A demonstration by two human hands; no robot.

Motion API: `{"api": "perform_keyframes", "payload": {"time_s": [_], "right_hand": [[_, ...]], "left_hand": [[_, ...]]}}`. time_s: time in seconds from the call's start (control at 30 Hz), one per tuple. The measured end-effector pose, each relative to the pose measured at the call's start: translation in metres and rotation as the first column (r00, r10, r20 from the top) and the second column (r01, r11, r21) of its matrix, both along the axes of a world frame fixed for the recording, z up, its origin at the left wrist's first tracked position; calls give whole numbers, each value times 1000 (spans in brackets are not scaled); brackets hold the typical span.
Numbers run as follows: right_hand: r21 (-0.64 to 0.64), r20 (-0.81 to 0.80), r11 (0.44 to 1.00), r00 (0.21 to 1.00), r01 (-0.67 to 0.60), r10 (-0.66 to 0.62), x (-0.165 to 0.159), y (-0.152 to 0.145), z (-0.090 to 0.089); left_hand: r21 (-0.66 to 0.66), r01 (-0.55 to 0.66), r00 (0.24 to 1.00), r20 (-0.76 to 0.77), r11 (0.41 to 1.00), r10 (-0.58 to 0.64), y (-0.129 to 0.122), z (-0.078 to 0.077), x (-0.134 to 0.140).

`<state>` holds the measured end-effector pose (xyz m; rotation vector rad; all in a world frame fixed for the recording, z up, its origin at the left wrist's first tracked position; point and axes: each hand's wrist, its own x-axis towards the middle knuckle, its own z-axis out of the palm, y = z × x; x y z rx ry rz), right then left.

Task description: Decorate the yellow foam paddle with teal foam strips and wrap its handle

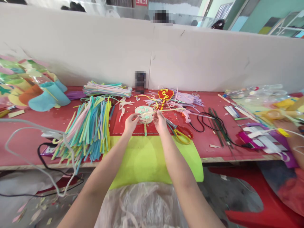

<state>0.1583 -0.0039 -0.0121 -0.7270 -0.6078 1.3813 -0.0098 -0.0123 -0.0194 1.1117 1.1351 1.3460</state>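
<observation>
My left hand [131, 123] and my right hand [160, 122] are both closed in a pinch over a round, pale fan-shaped piece [147, 118]. It has mint-green decoration on its face and a yellow-green handle [145, 129] pointing toward me. A long cream pipe cleaner [172, 110] passes through my right fingers and sticks out to the right. Its other part runs over the disc to my left fingertips, which are at the disc's left edge. Beneath lies a red board [118, 126]. Scissors with orange and yellow handles [184, 134] lie right of my right hand.
A pink glue gun [186, 116] with a black cord lies on the right. Pastel pipe cleaners [87, 129] are heaped on the left. Behind stands a red-and-yellow fan [165, 94]. A purple power strip [254, 139] is at far right, near another person's arm [293, 136]. A yellow-green sheet [152, 158] overhangs the front edge.
</observation>
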Motion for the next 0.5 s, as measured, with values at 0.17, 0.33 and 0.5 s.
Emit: {"api": "perform_keyframes", "payload": {"time_s": [0.17,0.33,0.5], "right_hand": [[19,81,985,982,169,-170,-1,7,-6],[60,174,991,976,122,-130,-6,7,-8],[99,161,993,984,57,-73,-5,2,-5]], "left_hand": [[-72,-265,964,-11,961,265,11,-14,-9],[-168,-130,980,130,977,153,11,-12,-6],[-162,21,950,311,987,31,6,-4,-5]]}}
